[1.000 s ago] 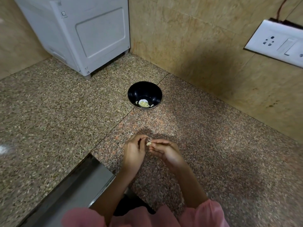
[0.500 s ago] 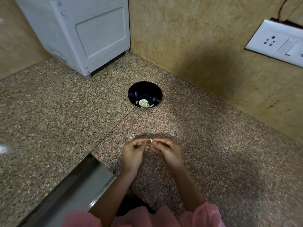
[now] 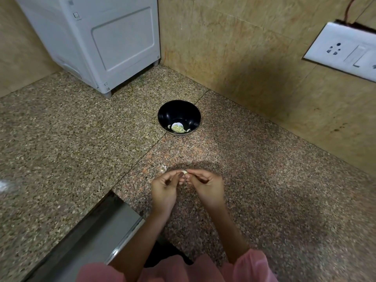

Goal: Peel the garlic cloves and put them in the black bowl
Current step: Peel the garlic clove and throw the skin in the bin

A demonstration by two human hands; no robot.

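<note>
Fingers [image 3: 179,176] of the left hand [image 3: 163,190] and right hand [image 3: 207,188] pinch one garlic clove [image 3: 184,171] between them, above the counter [image 3: 264,180] near its front edge. The black bowl [image 3: 179,109] stands toward the back corner, holding peeled cloves [image 3: 178,128]

black bowl [image 3: 179,110], speckled counter [image 3: 264,180] — pink sleeves [image 3: 252,263]

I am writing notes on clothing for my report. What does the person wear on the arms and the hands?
Loose pink sleeves cover the upper arms: the left sleeve and the right sleeve. Below them the forearms are bare. The left hand and the right hand are bare too, without gloves, and no ring, watch or bangle shows.
</note>
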